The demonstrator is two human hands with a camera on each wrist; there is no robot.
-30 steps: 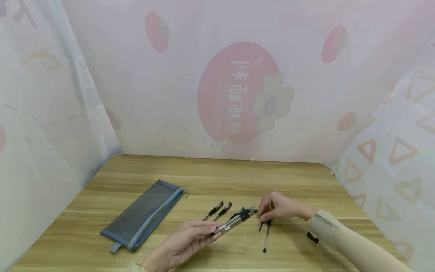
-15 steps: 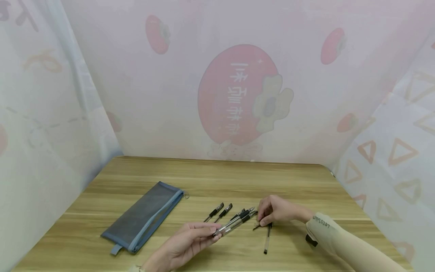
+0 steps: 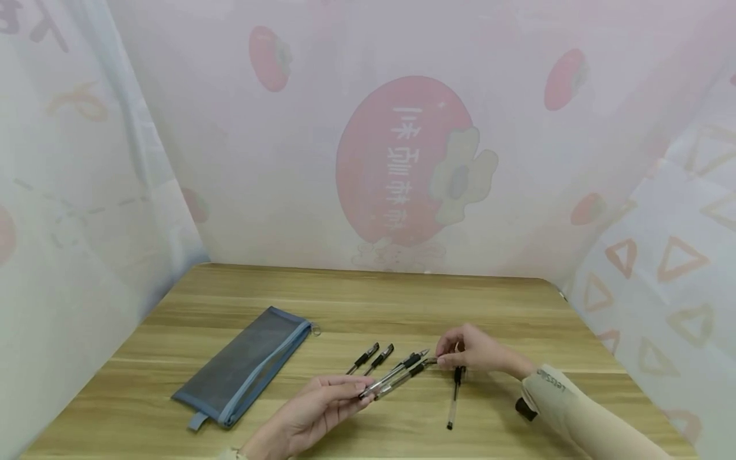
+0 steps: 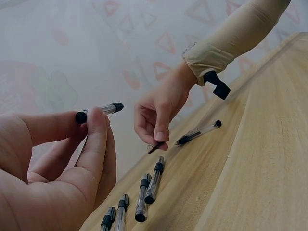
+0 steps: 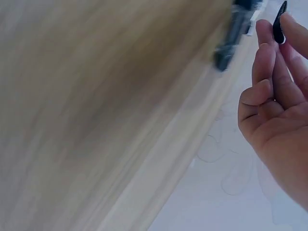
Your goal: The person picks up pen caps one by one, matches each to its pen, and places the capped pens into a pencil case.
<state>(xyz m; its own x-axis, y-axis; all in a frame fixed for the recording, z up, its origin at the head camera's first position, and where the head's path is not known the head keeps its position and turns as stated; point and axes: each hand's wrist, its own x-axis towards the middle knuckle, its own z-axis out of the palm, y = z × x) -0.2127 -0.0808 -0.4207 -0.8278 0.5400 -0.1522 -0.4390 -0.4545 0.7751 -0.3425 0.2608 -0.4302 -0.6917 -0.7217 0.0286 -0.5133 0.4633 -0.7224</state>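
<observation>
My left hand [image 3: 322, 406] pinches a clear gel pen [image 3: 388, 378] between thumb and fingers. The pen's bare tip points up and right in the head view; its black end [image 4: 81, 117] faces the left wrist camera. To the right, my right hand [image 3: 471, 348] pinches a small pen cap with a black clip [image 5: 279, 23], close to the tip but apart from it in the left wrist view. Beneath my right hand lies another clear pen with a black grip [image 3: 457, 396]. Several more black-and-clear pens [image 4: 154, 180] lie on the table between my hands.
A grey-blue mesh pencil case [image 3: 236, 364] with a blue zip lies on the left of the wooden table [image 3: 368, 294]. Printed curtains [image 3: 310, 160] stand behind the table and along both sides. A black strap [image 4: 219, 86] hangs at my right cuff.
My right hand has turned the cap, so its clip no longer points down to the left but lies nearly level. The left hand and its pen have barely moved.
</observation>
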